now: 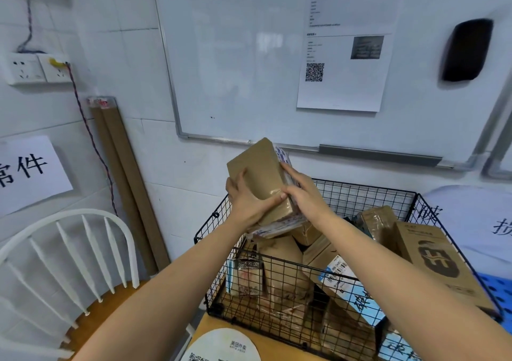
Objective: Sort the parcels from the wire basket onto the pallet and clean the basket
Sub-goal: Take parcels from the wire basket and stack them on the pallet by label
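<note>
As you stand now: parcel (257,172) is held up over the far-left corner of the wire basket (360,191).
Box: brown, printed tape along its edges, tilted, above the basket's load.
Left hand (243,203): grips the box's lower left, thumb on the front face.
Right hand (302,194): clasps the taped right edge, thumb across the face.
Basket: sits on the bench (216,324), packed with brown parcels; blue-label box (340,280) near the front, tall carton (435,261) with a black logo leaning at the right wall.
Around: white chair (83,250) at your left, whiteboard (249,56) on the wall behind.
</note>
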